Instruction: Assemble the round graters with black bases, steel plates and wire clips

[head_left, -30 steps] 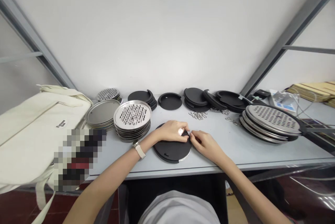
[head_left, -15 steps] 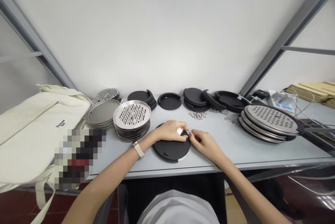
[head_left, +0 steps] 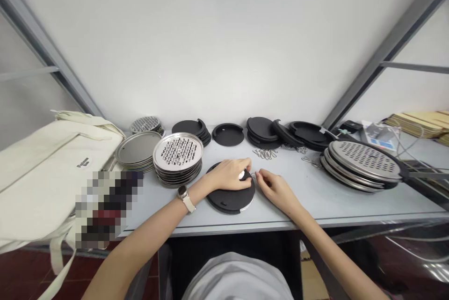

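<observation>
A black round disc with a metal plate under it (head_left: pixel 229 197) lies near the table's front edge. My left hand (head_left: pixel 229 174) rests on its far side, fingers curled at the right rim; a ring and a wristwatch show. My right hand (head_left: pixel 275 187) sits just right of the disc on the table, fingertips pinched on a small wire clip at the disc's edge. The two hands nearly touch.
Stacks of perforated steel discs (head_left: pixel 178 154) and plain steel plates (head_left: pixel 138 149) stand to the left. Black discs (head_left: pixel 261 131) line the back. Loose wire clips (head_left: pixel 265 153) lie behind the hands. A larger perforated stack (head_left: pixel 363 163) is at right, a cream bag (head_left: pixel 45 169) at left.
Both hands shifted slightly; the right hand drew a little away from the disc's rim. The view tilted a bit.
</observation>
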`<action>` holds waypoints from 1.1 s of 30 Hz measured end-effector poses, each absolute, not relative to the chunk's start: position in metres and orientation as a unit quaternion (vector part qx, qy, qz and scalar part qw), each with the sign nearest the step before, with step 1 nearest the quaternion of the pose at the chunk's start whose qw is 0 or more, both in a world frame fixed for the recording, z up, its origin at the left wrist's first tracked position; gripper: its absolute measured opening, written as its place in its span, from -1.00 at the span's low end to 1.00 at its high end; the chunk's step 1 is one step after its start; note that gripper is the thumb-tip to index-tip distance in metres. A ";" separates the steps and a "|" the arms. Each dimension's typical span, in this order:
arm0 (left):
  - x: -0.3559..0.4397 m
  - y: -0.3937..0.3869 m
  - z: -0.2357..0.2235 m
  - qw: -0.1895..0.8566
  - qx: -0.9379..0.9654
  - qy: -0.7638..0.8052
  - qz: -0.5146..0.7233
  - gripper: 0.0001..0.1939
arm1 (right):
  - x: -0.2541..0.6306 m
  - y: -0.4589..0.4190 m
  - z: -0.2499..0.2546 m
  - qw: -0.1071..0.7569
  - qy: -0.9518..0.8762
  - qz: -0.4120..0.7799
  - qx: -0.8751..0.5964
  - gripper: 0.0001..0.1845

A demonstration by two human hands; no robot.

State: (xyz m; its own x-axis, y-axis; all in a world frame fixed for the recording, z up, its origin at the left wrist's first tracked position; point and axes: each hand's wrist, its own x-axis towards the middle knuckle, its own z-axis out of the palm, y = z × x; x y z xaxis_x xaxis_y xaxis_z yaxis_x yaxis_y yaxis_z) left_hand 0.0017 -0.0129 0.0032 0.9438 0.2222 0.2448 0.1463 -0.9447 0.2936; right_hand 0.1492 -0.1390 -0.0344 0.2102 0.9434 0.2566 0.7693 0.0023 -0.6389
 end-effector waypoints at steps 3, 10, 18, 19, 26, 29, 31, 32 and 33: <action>0.000 -0.016 0.005 0.061 0.985 0.095 0.131 -0.82 | 0.150 -0.138 -0.036 0.355 -0.613 0.128 -0.694 -0.64; 0.000 -0.015 0.003 0.013 0.990 0.071 0.117 -0.83 | 0.151 -0.137 -0.037 0.358 -0.620 0.139 -0.684 -0.66; 0.000 -0.017 0.002 0.023 0.992 0.047 0.118 -0.81 | 0.149 -0.138 -0.035 0.355 -0.637 0.145 -0.669 -0.67; 0.000 -0.017 0.002 0.025 0.992 0.043 0.120 -0.82 | 0.149 -0.138 -0.035 0.352 -0.642 0.148 -0.665 -0.68; 0.000 -0.019 0.002 0.036 0.991 0.030 0.124 -0.84 | 0.149 -0.137 -0.034 0.329 -0.662 0.149 -0.656 -0.69; 0.000 -0.019 0.003 0.034 0.992 0.028 0.122 -0.84 | 0.150 -0.138 -0.033 0.315 -0.666 0.147 -0.659 -0.70; -0.001 -0.020 0.004 0.034 0.992 0.031 0.115 -0.84 | 0.151 -0.138 -0.033 0.307 -0.668 0.146 -0.662 -0.69; -0.001 -0.020 0.005 0.036 0.993 0.034 0.110 -0.84 | 0.151 -0.138 -0.034 0.303 -0.669 0.146 -0.663 -0.70; -0.001 -0.020 0.006 0.039 0.993 0.038 0.105 -0.84 | 0.151 -0.138 -0.034 0.300 -0.670 0.146 -0.663 -0.70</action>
State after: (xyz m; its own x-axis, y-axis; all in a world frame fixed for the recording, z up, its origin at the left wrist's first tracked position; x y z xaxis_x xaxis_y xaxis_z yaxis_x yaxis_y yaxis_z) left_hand -0.0011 -0.0200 0.0056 0.9751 0.0831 0.2057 0.0667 -0.9941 0.0851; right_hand 0.1513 -0.1377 -0.0336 0.0590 0.9761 0.2092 0.8015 0.0786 -0.5928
